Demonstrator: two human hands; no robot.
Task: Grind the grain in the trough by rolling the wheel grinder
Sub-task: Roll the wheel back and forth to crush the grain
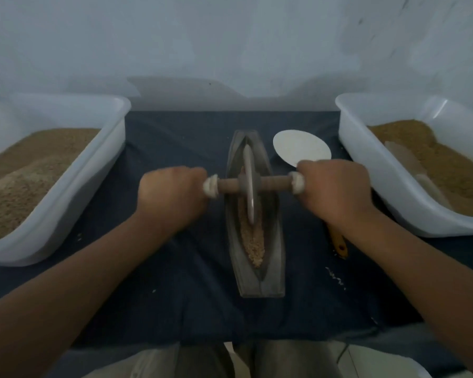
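The left hand [172, 195] has its fingers curled tight around the left end of the wooden handle [273, 184]. The right hand [336, 192] grips the right end in the same way. The handle passes through the wheel grinder [248, 184], whose disc stands upright in the middle of the trough [274, 241]. The grain [255, 245] lies in the groove, mostly in the near half. The trough sits on a dark cloth [175, 268] between the left tub [101, 165] and the right tub [366, 159], both holding brown meal. A white plate [301, 148] lies just behind the right hand.
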